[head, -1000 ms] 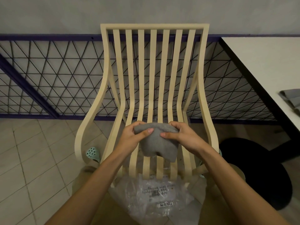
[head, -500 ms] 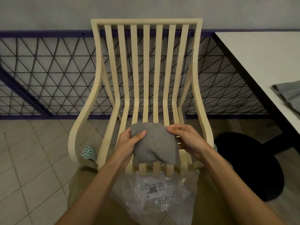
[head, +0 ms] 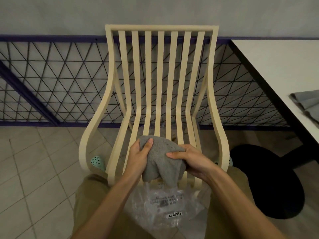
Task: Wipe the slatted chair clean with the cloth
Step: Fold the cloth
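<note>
A cream slatted chair [head: 161, 69] faces me, its back against a wire-mesh fence. A bunched grey cloth [head: 162, 161] hangs over the front of the seat slats. My left hand [head: 139, 156] grips the cloth's left side with the thumb on top. My right hand [head: 191, 158] grips its right side, thumb pressed across the front. The cloth's lower folds droop over the seat's front edge and hide the slats beneath.
A clear plastic bag with a label [head: 170, 206] lies on my lap below the seat. A white table [head: 279, 71] with a folded grey cloth [head: 306, 103] stands at right, its black round base [head: 269, 180] on the floor. Mint clogs [head: 97, 162] show beside the chair.
The cloth went from a smooth pad held flat to a crumpled bunch, with my hands closing in and both thumbs shifting across it. The view tilted down a little.
</note>
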